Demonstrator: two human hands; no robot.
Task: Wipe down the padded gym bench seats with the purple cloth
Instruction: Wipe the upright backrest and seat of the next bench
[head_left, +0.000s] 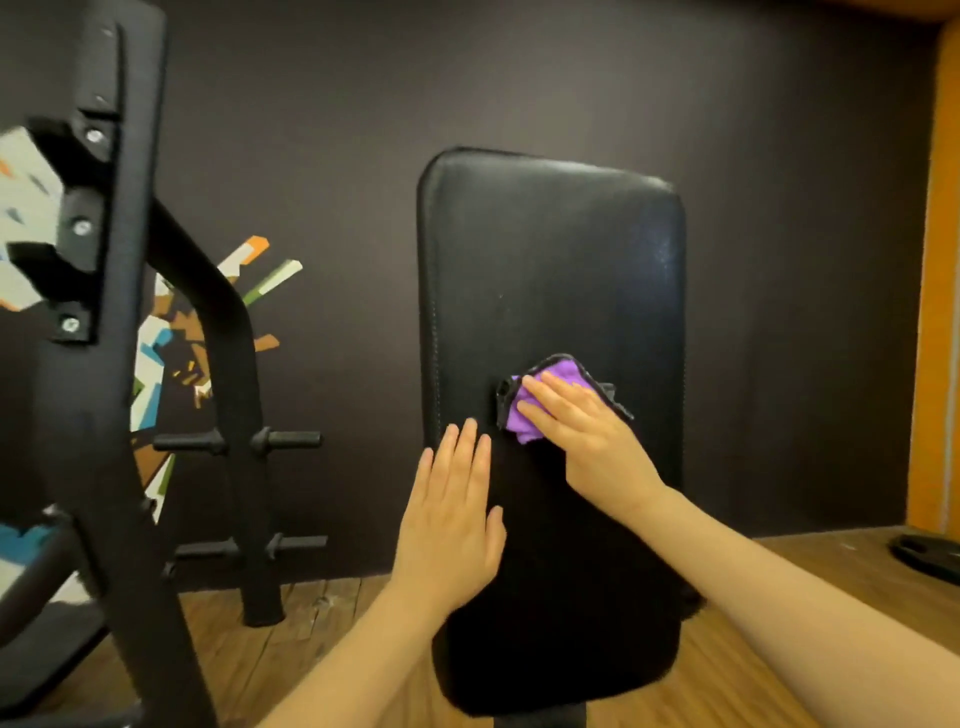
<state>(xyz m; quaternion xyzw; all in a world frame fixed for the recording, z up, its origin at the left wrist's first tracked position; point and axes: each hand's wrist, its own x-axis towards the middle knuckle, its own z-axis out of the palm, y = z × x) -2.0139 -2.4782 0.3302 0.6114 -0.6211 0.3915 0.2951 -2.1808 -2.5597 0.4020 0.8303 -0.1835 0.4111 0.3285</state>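
A black padded bench pad (550, 270) stands upright in the middle of the view, with a darker seat part below it. My right hand (587, 441) lies flat with straight fingers on the purple cloth (558, 387), pressing it against the pad's lower middle. The cloth has a dark edge and is bunched under my fingers. My left hand (452, 514) rests flat with straight fingers on the pad's left side, lower than the cloth.
A black steel rack frame (104, 364) with plate pegs (285, 440) fills the left side. Behind is a dark wall with a coloured mural (171, 353). The floor is wood (810, 566), with a black weight plate (930, 556) at the right edge.
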